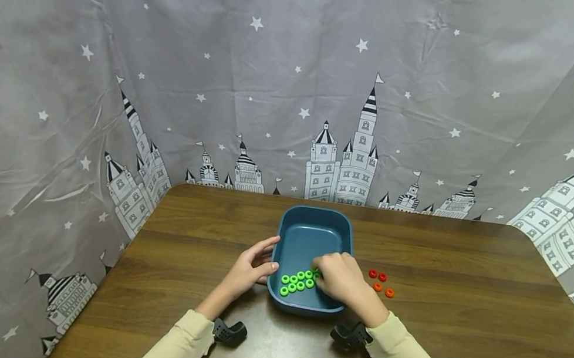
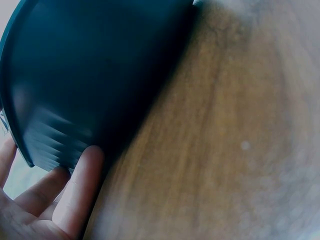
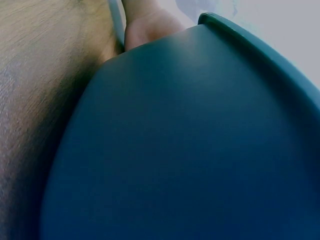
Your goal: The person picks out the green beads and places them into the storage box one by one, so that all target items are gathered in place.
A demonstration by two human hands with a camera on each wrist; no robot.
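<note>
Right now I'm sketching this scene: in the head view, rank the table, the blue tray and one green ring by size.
1. Table
2. Blue tray
3. Green ring
Clear gaps; camera nearness changes nothing.

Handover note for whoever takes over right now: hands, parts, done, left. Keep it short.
Left hand: fingers straight, resting against the left wall of the blue tray.
Right hand: inside the tray at the green rings; whether it has a grip on one is hidden.
Done: green rings clustered in the tray's near end.
Left, probably: red rings and orange rings lie on the table, right of the tray.
</note>
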